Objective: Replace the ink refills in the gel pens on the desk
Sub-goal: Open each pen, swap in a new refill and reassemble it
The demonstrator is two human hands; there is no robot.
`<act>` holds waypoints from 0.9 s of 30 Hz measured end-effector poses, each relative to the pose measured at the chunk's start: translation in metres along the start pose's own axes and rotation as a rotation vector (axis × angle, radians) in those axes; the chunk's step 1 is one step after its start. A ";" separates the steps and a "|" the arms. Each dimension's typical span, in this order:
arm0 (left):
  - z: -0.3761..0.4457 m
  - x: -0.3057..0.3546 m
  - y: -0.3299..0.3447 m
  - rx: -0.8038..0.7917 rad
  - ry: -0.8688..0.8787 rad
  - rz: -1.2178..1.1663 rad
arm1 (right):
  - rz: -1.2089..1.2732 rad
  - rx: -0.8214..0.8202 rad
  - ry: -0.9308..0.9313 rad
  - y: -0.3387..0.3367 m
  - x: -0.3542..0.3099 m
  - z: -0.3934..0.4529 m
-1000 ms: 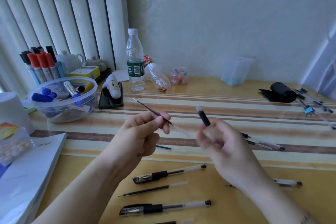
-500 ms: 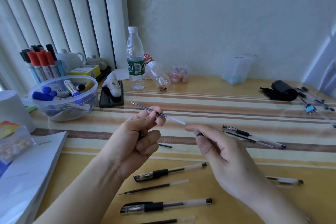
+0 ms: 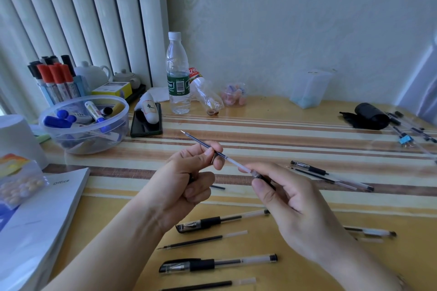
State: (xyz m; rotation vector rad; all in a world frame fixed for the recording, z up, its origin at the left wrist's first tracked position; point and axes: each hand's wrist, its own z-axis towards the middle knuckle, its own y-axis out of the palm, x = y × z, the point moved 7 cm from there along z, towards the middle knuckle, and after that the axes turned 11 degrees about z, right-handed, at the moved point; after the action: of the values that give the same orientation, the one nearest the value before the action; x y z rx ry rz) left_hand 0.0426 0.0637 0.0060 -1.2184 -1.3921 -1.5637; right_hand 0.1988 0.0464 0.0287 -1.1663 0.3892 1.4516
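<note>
clear plastic refill (image 3: 214, 151) pinched in my left hand (image 3: 182, 179), right hand (image 3: 290, 198) fingers (image 3: 262, 188) clenched on the barrel (image 3: 263, 178); misaligned, it could jam or bend.

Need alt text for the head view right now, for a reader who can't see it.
Two bare hands hold a thin ink refill above a striped desk: the left hand pinches its middle, the right hand holds a dark pen part at its clear end. Gel pens and loose refills lie below.
</note>
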 end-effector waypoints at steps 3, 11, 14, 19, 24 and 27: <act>0.000 0.001 0.000 0.012 0.014 0.040 | -0.007 -0.011 0.007 0.000 0.001 0.000; -0.001 0.005 0.002 0.017 0.077 0.122 | -0.001 -0.022 0.024 0.000 0.001 -0.001; -0.002 0.014 0.002 0.045 0.191 0.282 | -0.006 -0.034 0.063 0.000 0.006 -0.002; -0.008 0.020 0.020 0.000 0.299 0.488 | 0.025 -0.043 0.090 0.001 0.009 -0.002; -0.011 0.018 0.029 -0.023 0.254 0.526 | 0.552 0.077 0.167 -0.010 0.015 0.002; -0.010 0.018 0.026 0.005 0.212 0.539 | 0.863 0.145 0.186 -0.020 0.010 0.003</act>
State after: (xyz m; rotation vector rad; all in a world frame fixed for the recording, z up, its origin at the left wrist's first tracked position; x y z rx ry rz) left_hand 0.0592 0.0510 0.0311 -1.2527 -0.8386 -1.2595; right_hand 0.2171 0.0595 0.0298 -1.0581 1.2149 1.9952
